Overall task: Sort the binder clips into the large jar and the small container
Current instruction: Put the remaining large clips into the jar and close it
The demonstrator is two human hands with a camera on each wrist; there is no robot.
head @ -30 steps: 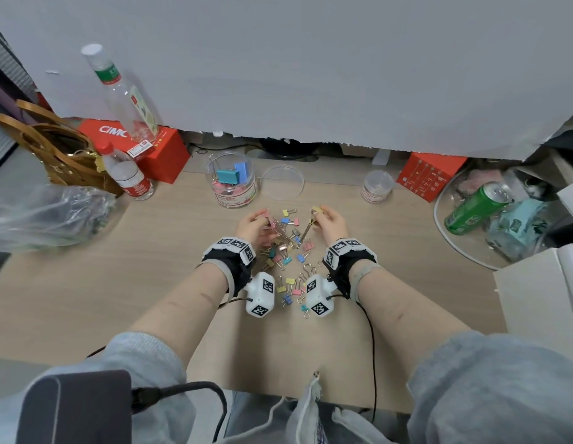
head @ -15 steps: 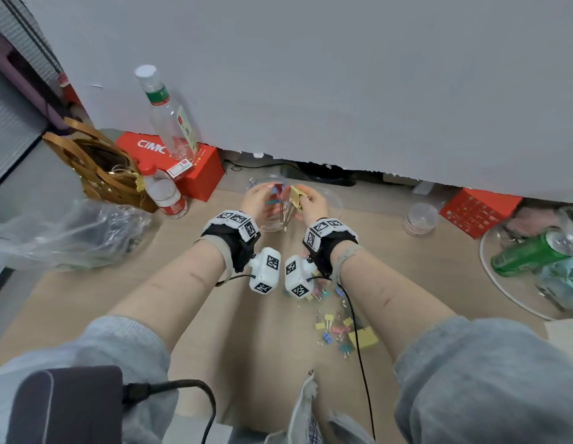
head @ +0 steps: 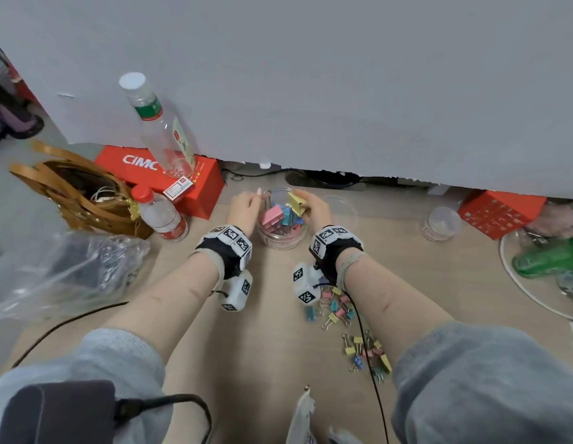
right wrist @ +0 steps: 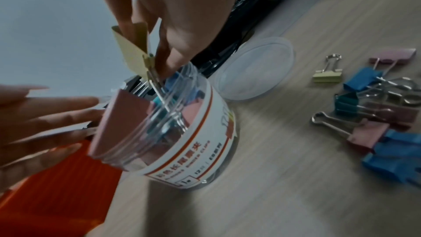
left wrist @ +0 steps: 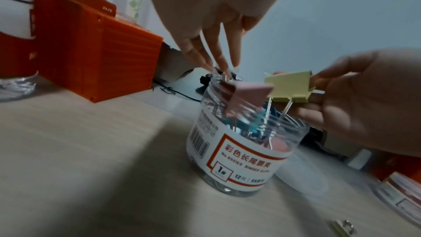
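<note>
large jar point(head: 280, 232): clear, open, upright | small container point(head: 439, 224): well right | binder clips point(head: 338, 307): scattered nearer

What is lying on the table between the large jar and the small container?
The clear round lid lies flat beside the large jar; toward the small container the wooden table is bare. The head view shows it.

A pale wood-grain desk point(head: 272, 341) carries everything; along its far edge hangs a plain grey-white panel point(head: 342, 91) — ragged at the bottom, dark cables point(head: 323, 178) showing beneath. Light is soft and even — shadows faint.
</note>
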